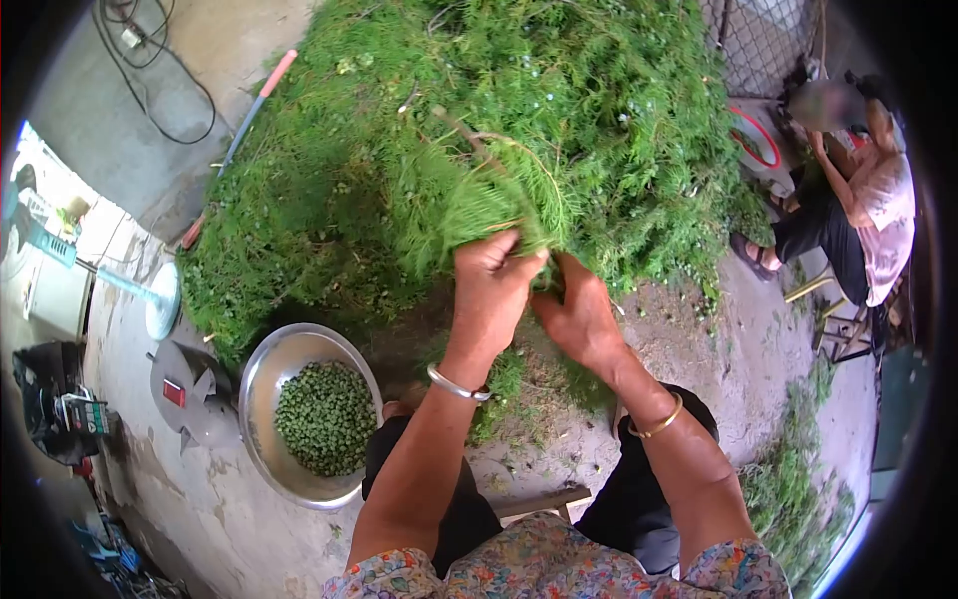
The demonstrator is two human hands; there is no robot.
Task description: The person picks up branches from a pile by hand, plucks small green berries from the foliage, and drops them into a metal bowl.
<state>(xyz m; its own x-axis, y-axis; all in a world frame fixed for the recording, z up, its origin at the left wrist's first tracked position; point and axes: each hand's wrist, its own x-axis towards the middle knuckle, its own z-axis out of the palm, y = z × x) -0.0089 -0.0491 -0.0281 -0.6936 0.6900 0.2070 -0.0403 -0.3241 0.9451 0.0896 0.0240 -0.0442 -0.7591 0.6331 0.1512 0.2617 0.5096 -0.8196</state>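
My left hand [491, 292] is closed around a leafy evergreen branch [499, 195], whose feathery green sprays are smeared by motion. Right beside it, my right hand [581, 311] has its fingers curled in at the lower edge of the same foliage; what they pinch is hidden. Behind both hands rises a big heap of cut evergreen branches [619, 130]. To the left of my legs stands a wide metal basin [261, 399], holding a layer of small round green cones or berries [324, 419].
A long-handled tool [244, 125] leans along the heap's left side. A fan [163, 299] and a grey stool [190, 389] with a red phone [175, 392] stand left. Another person [858, 190] sits at the right. Loose greenery [798, 489] lies at lower right.
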